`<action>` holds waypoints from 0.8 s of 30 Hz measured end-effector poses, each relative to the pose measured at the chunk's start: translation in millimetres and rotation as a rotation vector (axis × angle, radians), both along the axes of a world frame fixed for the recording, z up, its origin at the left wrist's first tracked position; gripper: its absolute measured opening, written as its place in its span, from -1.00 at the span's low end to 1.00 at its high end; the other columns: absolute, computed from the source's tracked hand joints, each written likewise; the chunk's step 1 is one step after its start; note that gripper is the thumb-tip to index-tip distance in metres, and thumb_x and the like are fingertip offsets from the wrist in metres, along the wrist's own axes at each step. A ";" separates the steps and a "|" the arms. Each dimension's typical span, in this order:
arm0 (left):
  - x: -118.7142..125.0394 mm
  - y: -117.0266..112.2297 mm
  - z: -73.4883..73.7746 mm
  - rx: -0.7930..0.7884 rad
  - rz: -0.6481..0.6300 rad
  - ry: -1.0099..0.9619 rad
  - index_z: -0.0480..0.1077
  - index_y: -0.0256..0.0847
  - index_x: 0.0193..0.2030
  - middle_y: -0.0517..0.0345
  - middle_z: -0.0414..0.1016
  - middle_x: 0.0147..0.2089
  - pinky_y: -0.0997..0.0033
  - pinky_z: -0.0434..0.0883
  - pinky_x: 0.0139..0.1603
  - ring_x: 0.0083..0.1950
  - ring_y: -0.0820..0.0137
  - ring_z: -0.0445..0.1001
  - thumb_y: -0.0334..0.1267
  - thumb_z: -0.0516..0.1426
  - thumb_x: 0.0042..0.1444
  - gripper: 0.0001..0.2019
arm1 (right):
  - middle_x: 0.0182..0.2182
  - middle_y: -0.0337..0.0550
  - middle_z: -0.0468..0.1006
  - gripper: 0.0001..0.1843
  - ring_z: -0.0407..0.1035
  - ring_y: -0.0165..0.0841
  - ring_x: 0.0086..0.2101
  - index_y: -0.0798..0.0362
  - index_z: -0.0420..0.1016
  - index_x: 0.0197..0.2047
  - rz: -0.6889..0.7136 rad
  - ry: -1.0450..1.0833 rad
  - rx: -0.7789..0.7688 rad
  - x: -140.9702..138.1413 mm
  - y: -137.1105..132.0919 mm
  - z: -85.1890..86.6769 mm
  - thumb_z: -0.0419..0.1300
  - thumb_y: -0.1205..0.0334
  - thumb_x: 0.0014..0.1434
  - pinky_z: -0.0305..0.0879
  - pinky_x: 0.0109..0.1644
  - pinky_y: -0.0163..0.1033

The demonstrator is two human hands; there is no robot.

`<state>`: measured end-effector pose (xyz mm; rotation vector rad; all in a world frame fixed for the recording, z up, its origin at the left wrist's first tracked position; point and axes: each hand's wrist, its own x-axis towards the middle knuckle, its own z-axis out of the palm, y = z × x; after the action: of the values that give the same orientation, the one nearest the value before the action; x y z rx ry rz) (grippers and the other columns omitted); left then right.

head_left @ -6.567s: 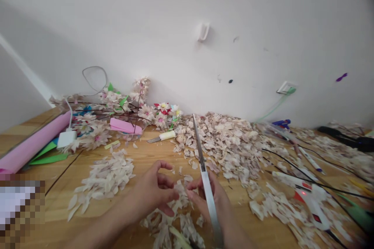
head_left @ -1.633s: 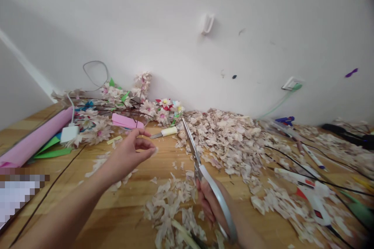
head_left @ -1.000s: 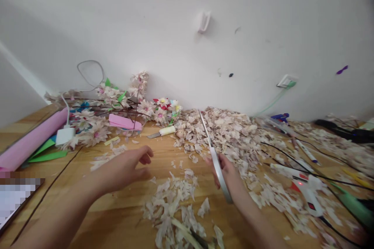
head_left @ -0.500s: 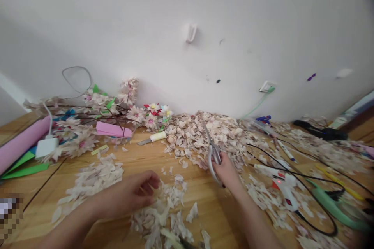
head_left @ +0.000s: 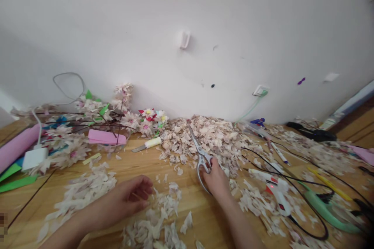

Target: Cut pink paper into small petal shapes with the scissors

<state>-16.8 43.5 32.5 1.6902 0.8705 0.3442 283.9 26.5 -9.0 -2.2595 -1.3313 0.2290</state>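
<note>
My right hand (head_left: 216,181) rests on the wooden table (head_left: 146,161) with its fingers through the handles of silver scissors (head_left: 199,154), whose closed blades point away toward a heap of pale cut petals (head_left: 216,136). My left hand (head_left: 130,196) lies low on the table with its fingers loosely curled, palm partly up, touching a small scatter of pale petal scraps (head_left: 163,210). Nothing shows in its fingers.
A second pile of petals (head_left: 84,186) lies left. Paper flowers on stems (head_left: 96,113), a pink roll (head_left: 16,146), a pink block (head_left: 106,137) and a small knife (head_left: 144,144) stand at the back left. A glue gun (head_left: 276,190), cables and pens lie right.
My right hand has carried the scissors forward and lowered them flat onto the table by the petal heap. My left hand dropped from mid-air to the scraps. The view turned right.
</note>
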 end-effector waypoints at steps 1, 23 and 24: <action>0.2 -0.4 -0.1 0.000 0.000 -0.001 0.35 -0.14 -0.10 0.10 0.48 -0.11 0.25 0.34 -0.02 -0.08 0.28 0.43 -0.21 0.12 0.05 -0.75 | -0.34 -0.05 0.56 -0.84 0.45 -0.17 -0.33 0.01 0.26 -0.21 -0.008 0.039 0.031 1.4 0.6 -1.1 0.10 0.20 0.11 0.18 -0.33 -0.24; 1.1 -2.1 7.2 -0.028 0.022 -0.076 0.35 -0.14 -0.10 0.07 0.48 -0.12 0.23 0.34 -0.02 -0.06 0.25 0.43 -0.18 0.12 0.04 -0.74 | -0.22 -0.16 0.50 -0.75 0.44 -0.33 -0.31 0.12 0.41 -0.11 -0.239 0.238 0.219 87.2 45.3 70.2 0.15 0.12 0.24 0.41 -0.24 -0.15; 0.8 -1.9 7.1 -0.032 0.026 -0.074 0.35 -0.14 -0.10 0.06 0.48 -0.11 0.22 0.34 -0.03 -0.06 0.24 0.43 -0.18 0.12 0.04 -0.73 | -0.14 -0.12 0.48 -0.74 0.43 -0.30 -0.25 0.10 0.40 -0.05 -0.260 0.211 0.204 93.6 53.3 75.8 0.14 0.14 0.25 0.42 -0.20 -0.11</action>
<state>-16.1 41.6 39.6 1.6282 0.8399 0.4059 377.5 79.8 66.8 -2.1410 -0.9004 0.2228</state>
